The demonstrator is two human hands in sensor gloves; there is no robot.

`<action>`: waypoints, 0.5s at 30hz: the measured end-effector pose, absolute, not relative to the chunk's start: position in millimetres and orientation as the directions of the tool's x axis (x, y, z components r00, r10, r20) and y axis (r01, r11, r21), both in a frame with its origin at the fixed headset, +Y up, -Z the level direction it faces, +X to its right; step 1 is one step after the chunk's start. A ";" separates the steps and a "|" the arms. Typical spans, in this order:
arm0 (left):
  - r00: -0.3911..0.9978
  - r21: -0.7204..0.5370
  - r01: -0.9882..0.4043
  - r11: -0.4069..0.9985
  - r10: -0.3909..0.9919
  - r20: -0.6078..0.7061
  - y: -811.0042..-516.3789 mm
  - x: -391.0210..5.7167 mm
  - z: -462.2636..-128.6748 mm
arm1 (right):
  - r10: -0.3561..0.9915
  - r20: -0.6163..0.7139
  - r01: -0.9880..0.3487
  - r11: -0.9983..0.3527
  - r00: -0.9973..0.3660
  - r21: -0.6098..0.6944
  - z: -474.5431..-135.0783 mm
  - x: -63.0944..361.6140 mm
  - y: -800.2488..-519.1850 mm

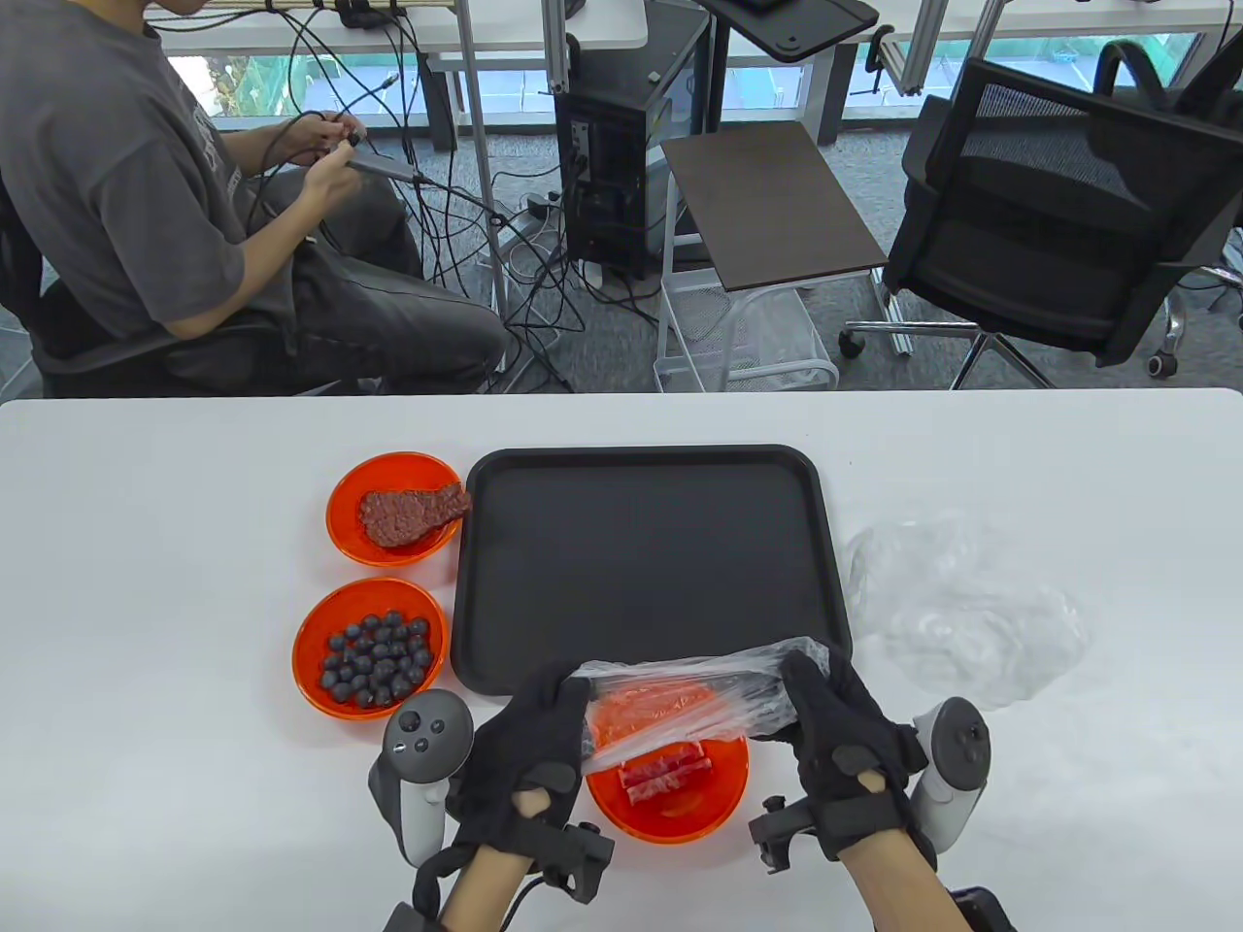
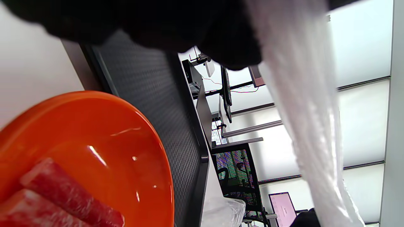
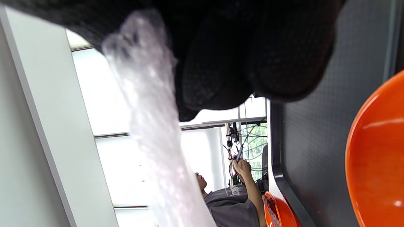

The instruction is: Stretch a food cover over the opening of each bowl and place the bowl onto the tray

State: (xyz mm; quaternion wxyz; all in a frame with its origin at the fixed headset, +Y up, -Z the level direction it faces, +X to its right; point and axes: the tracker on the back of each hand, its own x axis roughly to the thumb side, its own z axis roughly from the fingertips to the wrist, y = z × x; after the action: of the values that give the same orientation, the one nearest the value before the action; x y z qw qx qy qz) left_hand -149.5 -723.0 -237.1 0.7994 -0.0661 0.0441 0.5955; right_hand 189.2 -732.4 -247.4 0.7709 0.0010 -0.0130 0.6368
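- Your left hand (image 1: 529, 743) has its grip curled tight on the left end of the clear food cover (image 1: 694, 694).
- Your right hand (image 1: 845, 733) grips the cover's right end the same way; film pulled taut between both.
- Cover is held above the far half of the near orange bowl (image 1: 670, 801), which has red meat slices (image 1: 665, 767) inside and sits on the white tabletop (image 1: 146, 582) just in front of the black tray (image 1: 646, 563).
- Bowl with blueberries (image 1: 371, 646) and bowl with a meat piece (image 1: 398, 507) sit left of the tray.
- Spare covers (image 1: 961, 602) are bunched right of the tray.
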 end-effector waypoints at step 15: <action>0.451 -0.118 -0.892 0.436 0.850 -0.271 -734.2 -150.2 -228.3 | 0.867 0.205 -0.889 -0.455 -0.455 -0.046 -230.6 197.7 -722.8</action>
State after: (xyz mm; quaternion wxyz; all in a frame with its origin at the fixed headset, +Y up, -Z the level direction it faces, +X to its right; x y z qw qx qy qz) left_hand -150.2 -734.2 -228.3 0.8430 -0.1223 0.0856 0.5169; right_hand 197.7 -722.8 -230.6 0.5167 0.0759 -0.0735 0.8496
